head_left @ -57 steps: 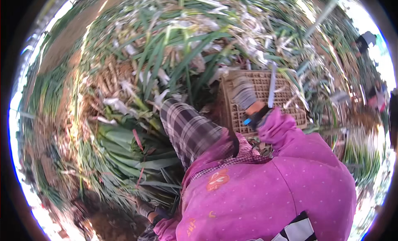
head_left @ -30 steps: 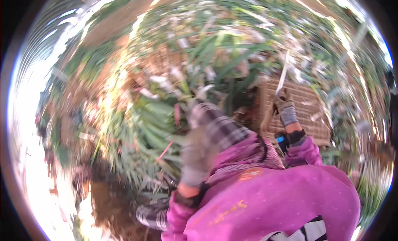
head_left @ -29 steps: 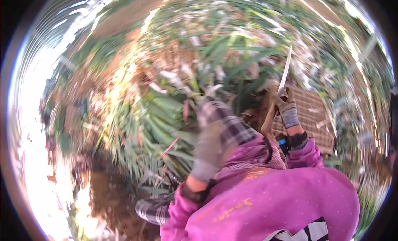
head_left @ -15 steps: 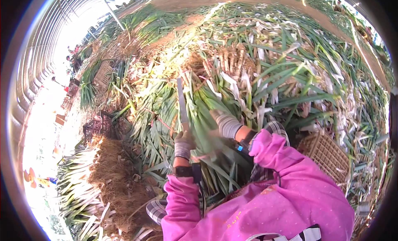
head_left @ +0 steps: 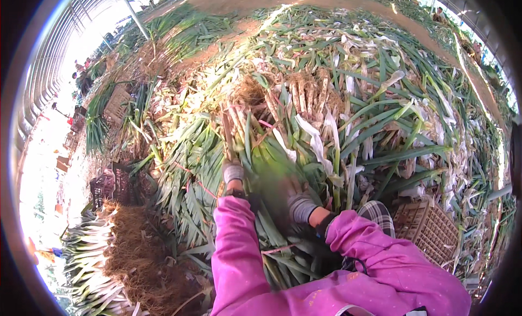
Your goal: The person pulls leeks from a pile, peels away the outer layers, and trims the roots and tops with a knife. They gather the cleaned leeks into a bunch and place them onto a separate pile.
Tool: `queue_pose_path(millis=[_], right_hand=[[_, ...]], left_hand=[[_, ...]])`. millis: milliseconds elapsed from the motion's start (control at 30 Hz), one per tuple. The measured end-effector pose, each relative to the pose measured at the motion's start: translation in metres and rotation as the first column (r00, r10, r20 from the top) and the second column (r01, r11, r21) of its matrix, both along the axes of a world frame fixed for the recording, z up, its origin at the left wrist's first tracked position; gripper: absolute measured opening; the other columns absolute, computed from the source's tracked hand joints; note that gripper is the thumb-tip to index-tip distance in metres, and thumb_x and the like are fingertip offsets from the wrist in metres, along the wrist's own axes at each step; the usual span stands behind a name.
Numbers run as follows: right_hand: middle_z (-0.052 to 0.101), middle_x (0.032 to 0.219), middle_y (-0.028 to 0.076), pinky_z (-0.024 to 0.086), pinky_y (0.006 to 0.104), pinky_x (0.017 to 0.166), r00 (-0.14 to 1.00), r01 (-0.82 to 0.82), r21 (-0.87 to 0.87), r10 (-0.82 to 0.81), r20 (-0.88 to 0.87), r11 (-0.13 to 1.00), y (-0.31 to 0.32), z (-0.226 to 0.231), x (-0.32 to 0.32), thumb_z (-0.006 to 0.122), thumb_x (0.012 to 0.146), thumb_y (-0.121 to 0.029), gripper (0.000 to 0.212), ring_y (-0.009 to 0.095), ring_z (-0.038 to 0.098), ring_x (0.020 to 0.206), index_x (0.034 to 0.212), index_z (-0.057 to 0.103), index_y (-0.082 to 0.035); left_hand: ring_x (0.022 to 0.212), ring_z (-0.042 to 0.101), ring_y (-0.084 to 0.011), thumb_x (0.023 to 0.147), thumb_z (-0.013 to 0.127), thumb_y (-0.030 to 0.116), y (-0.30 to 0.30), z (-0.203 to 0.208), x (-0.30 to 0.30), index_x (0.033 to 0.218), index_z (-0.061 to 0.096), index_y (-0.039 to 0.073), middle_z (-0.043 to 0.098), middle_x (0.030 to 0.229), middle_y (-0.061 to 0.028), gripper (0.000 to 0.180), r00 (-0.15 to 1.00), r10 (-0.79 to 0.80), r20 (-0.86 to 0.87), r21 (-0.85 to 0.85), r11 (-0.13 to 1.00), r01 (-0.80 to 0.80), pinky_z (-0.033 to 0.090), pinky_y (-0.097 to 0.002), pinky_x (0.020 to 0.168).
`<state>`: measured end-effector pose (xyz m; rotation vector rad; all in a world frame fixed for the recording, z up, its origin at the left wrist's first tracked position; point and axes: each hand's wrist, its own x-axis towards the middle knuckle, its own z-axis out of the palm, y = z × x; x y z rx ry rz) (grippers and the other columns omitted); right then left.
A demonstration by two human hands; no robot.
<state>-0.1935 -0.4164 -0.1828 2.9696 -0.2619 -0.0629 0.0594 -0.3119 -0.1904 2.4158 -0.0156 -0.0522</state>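
In front of me lies a bundle of leeks (head_left: 267,155), roots pointing away and long green leaves toward me. My left hand (head_left: 232,172), in a grey glove, is closed round the handle of a long knife (head_left: 227,134). Its blade points away from me, along the left side of the bundle, and looks dull and brownish here. My right hand (head_left: 300,202), gloved too, rests by the leaves at the right with its fingers stretched out. Between the two hands the leaves are smeared by motion.
Trimmed leeks (head_left: 98,261) with a brown root mass (head_left: 136,256) are stacked at the lower left. A beige plastic crate (head_left: 427,229) stands by my right knee, a dark crate (head_left: 111,183) at the left. Loose leaves and peelings (head_left: 380,98) cover the ground around.
My left hand has moved away from me with the knife, its blade now farther up the bundle. The right hand has come down nearer to me. The view has shifted slightly.
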Motion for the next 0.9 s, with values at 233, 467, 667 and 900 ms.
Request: queue_pose_path(millis=[233,467,667,900], right_hand=[[-0.002,0.145,0.014,0.005,0.0661,0.097,0.933,-0.005,0.353,0.132,-0.335,0.935,-0.004,0.062,0.0,0.063,0.058,-0.061,0.106,0.039,-0.004,0.132,0.139,0.013,-0.014],[0.004,0.145,0.013,0.009,0.0654,0.097,0.999,-0.025,0.349,0.033,-0.016,0.937,-0.019,0.045,-0.002,0.058,0.061,-0.066,0.103,0.038,0.003,0.132,0.138,0.016,-0.012],[0.003,0.146,0.012,0.012,0.0575,0.102,0.974,0.072,0.455,0.035,-0.222,0.888,-0.006,0.095,-0.033,0.062,0.062,-0.062,0.102,0.034,0.002,0.133,0.139,0.016,-0.012],[0.013,0.145,0.009,0.017,0.0527,0.103,0.978,-0.041,0.522,0.141,-0.154,0.852,0.001,0.103,-0.074,0.061,0.068,-0.052,0.083,0.029,0.01,0.133,0.135,0.029,-0.014]], left_hand=[[0.054,0.051,-0.0279,0.085,0.046,0.05,0.053,0.053,-0.05,0.077,0.059,-0.002,0.055,0.06,-0.0176,0.054,0.991,-0.128,0.039,-0.157,0.979,0.132,0.041,-0.0373,0.054],[0.059,0.052,-0.013,0.086,0.046,0.005,0.158,0.11,-0.297,0.11,0.048,0.004,0.054,0.076,-0.0017,0.023,0.973,0.184,0.143,-0.448,0.888,-0.102,0.045,-0.025,0.051],[0.046,0.046,-0.0089,0.084,0.051,0.01,0.188,0.174,-0.4,0.1,0.045,0.005,0.051,0.068,-0.0014,0.018,0.937,0.081,-0.341,-0.681,0.665,-0.305,0.038,-0.0225,0.038],[0.037,0.042,-0.0103,0.085,0.05,0.016,0.172,0.194,-0.403,0.082,0.049,0.004,0.047,0.055,-0.002,0.012,0.935,-0.084,-0.344,-0.697,0.691,-0.194,0.033,-0.0232,0.032]])
